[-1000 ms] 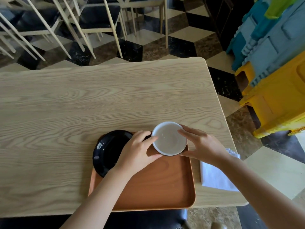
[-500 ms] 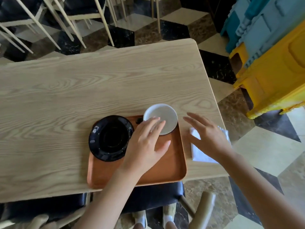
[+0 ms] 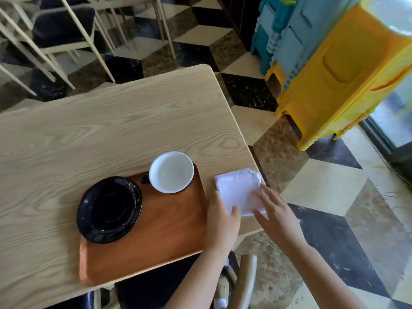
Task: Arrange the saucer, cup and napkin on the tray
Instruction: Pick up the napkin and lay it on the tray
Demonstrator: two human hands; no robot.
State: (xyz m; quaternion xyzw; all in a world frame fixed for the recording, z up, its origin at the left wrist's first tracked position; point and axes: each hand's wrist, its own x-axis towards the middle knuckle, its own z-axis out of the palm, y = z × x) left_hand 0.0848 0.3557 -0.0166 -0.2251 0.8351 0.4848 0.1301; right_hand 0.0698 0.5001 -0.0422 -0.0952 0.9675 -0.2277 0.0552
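An orange-brown tray (image 3: 156,246) lies at the near edge of the wooden table (image 3: 89,134). A black saucer (image 3: 109,209) rests on its left part, overhanging the rim. At the tray's far right corner stands a cup (image 3: 171,172), white inside with a dark handle. A folded white napkin (image 3: 238,189) lies on the table just right of the tray. My left hand (image 3: 223,221) touches the napkin's near left edge with fingers apart. Spread flat, my right hand (image 3: 275,214) rests on its near right corner.
The table's right edge runs just past the napkin, with checkered floor beyond. Stacked yellow stools (image 3: 338,72) and blue stools (image 3: 287,25) stand at the right. Chairs (image 3: 62,30) stand behind the table, and a chair (image 3: 247,279) is below the near edge.
Both hands let go of the cup, which now stands on the tray's far right corner. They moved right onto the napkin. The view swung to the right.
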